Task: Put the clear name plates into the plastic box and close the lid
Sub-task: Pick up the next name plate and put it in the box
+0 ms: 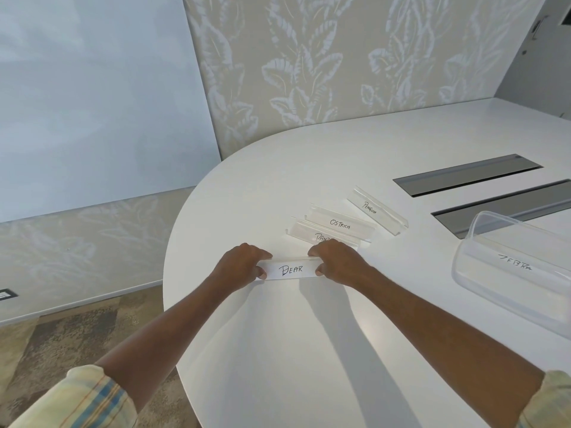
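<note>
A clear name plate reading BEAR (290,270) is gripped at both ends, by my left hand (244,263) and my right hand (338,262), just above the white table (278,350). Behind it lie three more clear plates: PANDA (304,232), partly hidden by my right hand, OSTRICH (340,224) and PENGUIN (370,207). The clear plastic box (509,273) stands at the right with no lid on it. Inside it sits a plate reading ZEBRA (515,262). I see no lid.
Two grey cable hatches (466,175) are set into the table behind the box. The table's rounded edge runs at the left, with patterned carpet (61,335) below. A leaf-patterned wall stands behind.
</note>
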The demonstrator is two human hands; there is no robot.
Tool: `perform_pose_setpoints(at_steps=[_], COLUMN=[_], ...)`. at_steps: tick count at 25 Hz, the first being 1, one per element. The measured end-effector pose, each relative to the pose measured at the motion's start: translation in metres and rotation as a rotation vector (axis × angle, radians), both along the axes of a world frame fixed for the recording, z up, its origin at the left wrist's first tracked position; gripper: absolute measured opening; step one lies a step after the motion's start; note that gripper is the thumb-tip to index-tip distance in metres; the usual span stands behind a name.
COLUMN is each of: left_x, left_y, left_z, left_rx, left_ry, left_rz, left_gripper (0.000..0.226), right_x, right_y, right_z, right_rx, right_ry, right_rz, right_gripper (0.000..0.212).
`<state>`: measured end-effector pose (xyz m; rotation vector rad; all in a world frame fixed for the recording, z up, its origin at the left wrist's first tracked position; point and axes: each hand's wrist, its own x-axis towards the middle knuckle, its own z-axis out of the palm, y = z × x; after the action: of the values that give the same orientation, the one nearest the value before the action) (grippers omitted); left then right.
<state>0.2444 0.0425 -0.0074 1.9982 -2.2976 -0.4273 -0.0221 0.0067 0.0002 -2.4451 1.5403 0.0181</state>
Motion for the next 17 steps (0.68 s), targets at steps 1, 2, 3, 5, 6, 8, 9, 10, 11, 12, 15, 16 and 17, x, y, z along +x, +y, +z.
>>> perform_pose_setpoints(at_steps=[1, 2, 3, 5, 6, 8, 9, 10, 11, 12, 15, 16, 17], left_x=[0.000, 0.000, 0.000, -0.001, -0.002, -0.004, -0.007, -0.009, -0.013, -0.017, -0.035, -0.043, -0.051], left_y=[0.001, 0.002, 0.003, 0.007, 0.008, 0.009, 0.009, 0.009, 0.008, 0.006, 0.002, 0.000, -0.003], left_z=[0.000, 0.001, 0.001, 0.004, 0.006, 0.011, 0.014, 0.018, 0.022, 0.027, 0.041, 0.046, 0.050], left_rx=[-0.006, -0.014, -0.024, -0.044, -0.051, -0.062, -0.066, -0.071, -0.077, -0.088, -0.141, -0.162, -0.182], left_ry=[-0.009, -0.019, -0.028, -0.040, -0.043, -0.035, -0.030, -0.025, -0.020, -0.017, -0.017, -0.021, -0.024], left_rz=[-0.004, -0.010, -0.016, -0.019, -0.020, -0.027, -0.033, -0.041, -0.051, -0.064, -0.116, -0.139, -0.165], left_gripper=[0.055, 0.053, 0.052, 0.053, 0.056, 0.062, 0.064, 0.065, 0.065, 0.065, 0.064, 0.063, 0.060], right_x=[0.001, 0.001, 0.001, 0.001, 0.000, -0.004, -0.008, -0.012, -0.017, -0.023, -0.044, -0.053, -0.062], right_y=[0.001, 0.001, 0.002, 0.004, 0.005, 0.007, 0.007, 0.007, 0.007, 0.007, 0.011, 0.013, 0.015], right_z=[0.000, 0.000, 0.000, 0.001, 0.003, 0.008, 0.011, 0.014, 0.018, 0.022, 0.035, 0.040, 0.045], right_rx=[-0.015, -0.026, -0.029, -0.031, -0.036, -0.043, -0.043, -0.040, -0.035, -0.032, -0.033, -0.039, -0.049], right_ry=[0.007, 0.009, 0.006, -0.008, -0.017, -0.043, -0.059, -0.074, -0.086, -0.094, -0.136, -0.149, -0.153], right_rz=[-0.002, -0.008, -0.015, -0.023, -0.027, -0.041, -0.052, -0.062, -0.069, -0.072, -0.091, -0.103, -0.116], right_gripper=[0.048, 0.047, 0.047, 0.049, 0.049, 0.049, 0.049, 0.048, 0.046, 0.044, 0.043, 0.045, 0.047])
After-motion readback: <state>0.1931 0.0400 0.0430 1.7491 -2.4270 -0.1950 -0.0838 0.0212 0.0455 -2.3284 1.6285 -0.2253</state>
